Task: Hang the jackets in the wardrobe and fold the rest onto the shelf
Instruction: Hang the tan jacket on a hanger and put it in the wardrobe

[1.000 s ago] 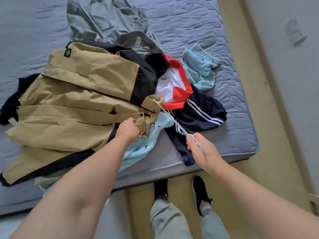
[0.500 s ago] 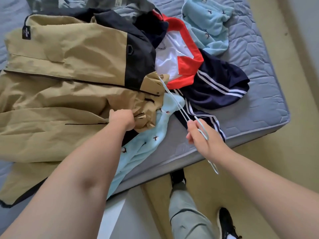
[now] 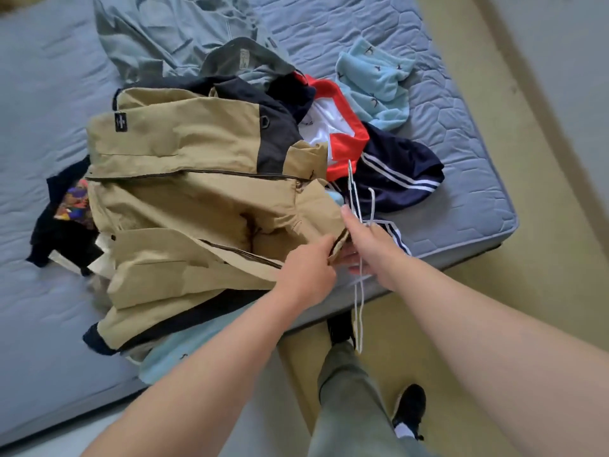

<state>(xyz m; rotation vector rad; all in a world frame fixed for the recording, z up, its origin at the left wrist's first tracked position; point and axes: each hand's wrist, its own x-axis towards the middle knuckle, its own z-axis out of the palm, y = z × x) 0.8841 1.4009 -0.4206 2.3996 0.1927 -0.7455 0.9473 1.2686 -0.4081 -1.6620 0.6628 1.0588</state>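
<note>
A tan jacket with black panels point(image 3: 184, 192) lies spread on top of the clothes pile on the mattress point(image 3: 43, 110). My left hand point(image 3: 308, 268) grips its front edge near the zipper at the right side. My right hand point(image 3: 369, 245) holds a white wire hanger point(image 3: 359, 291) right beside that edge, with the hanger's frame hanging down past the bed's edge. A navy, red and white track jacket point(image 3: 395, 166) lies just beyond my hands.
Light blue patterned garments lie at the back right point(image 3: 375, 87) and under the tan jacket point(image 3: 171, 354). A grey garment point(image 3: 171, 37) sits at the back, a dark garment with a colourful print point(image 3: 69, 206) at the left. Yellow floor point(image 3: 514, 291) and my legs are below.
The tan jacket's front edge has been pulled toward the bed's edge. My right hand moved left with the hanger and now meets my left hand at the jacket's opening.
</note>
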